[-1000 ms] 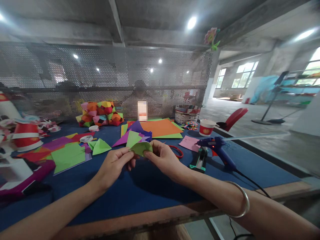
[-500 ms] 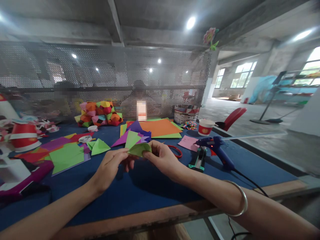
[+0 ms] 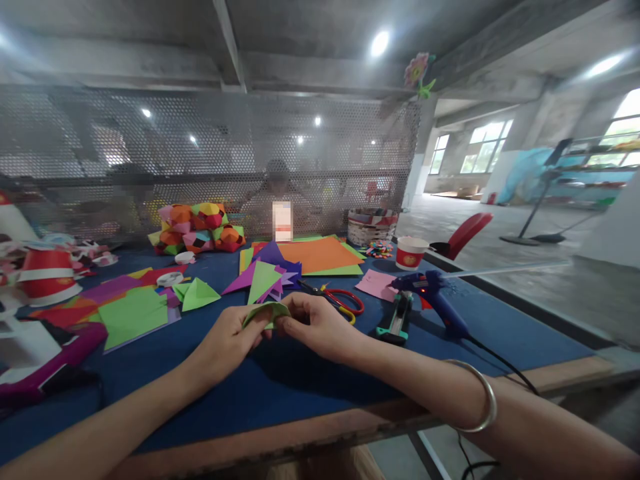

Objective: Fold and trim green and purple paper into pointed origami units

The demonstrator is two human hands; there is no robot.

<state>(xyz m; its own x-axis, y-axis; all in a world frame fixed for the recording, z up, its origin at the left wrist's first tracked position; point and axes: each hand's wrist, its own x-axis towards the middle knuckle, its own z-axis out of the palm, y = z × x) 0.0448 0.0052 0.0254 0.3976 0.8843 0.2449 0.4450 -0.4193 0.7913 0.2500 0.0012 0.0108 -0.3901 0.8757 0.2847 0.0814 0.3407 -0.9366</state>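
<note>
Both my hands hold a small folded piece of green paper [image 3: 266, 311] just above the blue table [image 3: 280, 393]. My left hand [image 3: 227, 341] pinches its left end with thumb and fingers. My right hand [image 3: 315, 325] grips its right end, fingers curled over it; a silver bangle [image 3: 481, 403] sits on that forearm. Behind the paper lie folded green and purple paper pieces [image 3: 267, 277] and red-handled scissors [image 3: 340, 300].
A blue glue gun [image 3: 433, 293] with its cord and a stapler-like tool [image 3: 397, 319] lie to the right. Coloured sheets [image 3: 320, 257], a red-and-white cup [image 3: 411, 253], a paper ball cluster [image 3: 200, 228] and a mesh screen [image 3: 210, 160] stand behind. A person sits beyond the screen.
Both hands have lowered slightly toward the table with the green paper, pressing it flatter between the fingers. The scissors behind my right hand now show more.
</note>
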